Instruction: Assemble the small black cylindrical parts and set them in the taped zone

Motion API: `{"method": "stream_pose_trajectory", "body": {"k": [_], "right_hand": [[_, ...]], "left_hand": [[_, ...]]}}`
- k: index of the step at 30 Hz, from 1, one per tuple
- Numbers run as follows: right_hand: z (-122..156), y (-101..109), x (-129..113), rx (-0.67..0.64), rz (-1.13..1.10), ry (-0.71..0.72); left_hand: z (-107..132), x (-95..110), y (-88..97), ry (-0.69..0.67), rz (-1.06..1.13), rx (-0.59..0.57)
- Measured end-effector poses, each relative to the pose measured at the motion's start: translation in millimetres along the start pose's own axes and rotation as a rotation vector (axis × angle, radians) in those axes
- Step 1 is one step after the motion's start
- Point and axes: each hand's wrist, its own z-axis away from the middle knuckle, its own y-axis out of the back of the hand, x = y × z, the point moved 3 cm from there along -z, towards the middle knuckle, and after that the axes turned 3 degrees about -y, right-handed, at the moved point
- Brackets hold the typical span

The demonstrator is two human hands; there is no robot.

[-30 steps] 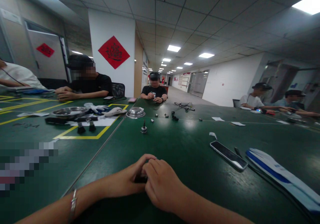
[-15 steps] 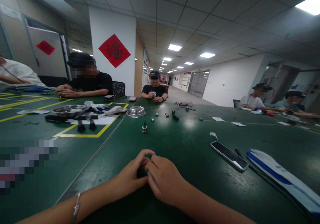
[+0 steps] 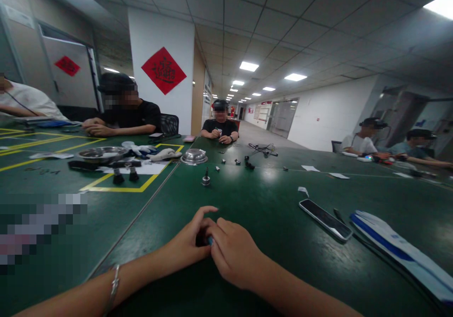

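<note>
My left hand [image 3: 191,237] and my right hand [image 3: 236,252] meet above the green table [image 3: 269,222], close to me. Between the fingertips shows a bit of a small blue thing [image 3: 211,240]; the fingers cover most of it, so its kind is hidden. The right hand is closed, with its fingers curled over toward the left. On the left hand the index finger is lifted and bent, while the thumb and other fingers close in on the right hand's fingertips. A small round metal part with an upright dark stem [image 3: 205,179] stands beyond the hands.
A phone [image 3: 325,219], a dark cable and a blue-and-white packet [image 3: 392,244] lie to the right. Farther off are a metal bowl [image 3: 194,156], several small metal parts, gloves [image 3: 164,154] and a steel dish [image 3: 102,154]. Several people sit around the table.
The left index finger has lifted away from the right hand, and more of the left hand's other fingers shows. The hands stay together; the view has shifted slightly.
</note>
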Motion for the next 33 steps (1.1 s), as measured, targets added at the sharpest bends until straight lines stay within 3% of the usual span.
{"method": "stream_pose_trajectory", "body": {"k": [8, 15, 33], "right_hand": [[-0.7, 3.4, -0.3, 0.030, -0.175, -0.012], [-0.3, -2.4, 1.1, 0.050, -0.067, -0.035], [0.2, -0.2, 1.2, 0.111, -0.141, -0.021]], "left_hand": [[-0.1, -7.5, 2.7, 0.010, 0.012, 0.007], [-1.5, -7.3, 2.2, 0.000, 0.000, 0.013], [-1.4, -7.0, 3.8, 0.004, -0.065, 0.005]]}}
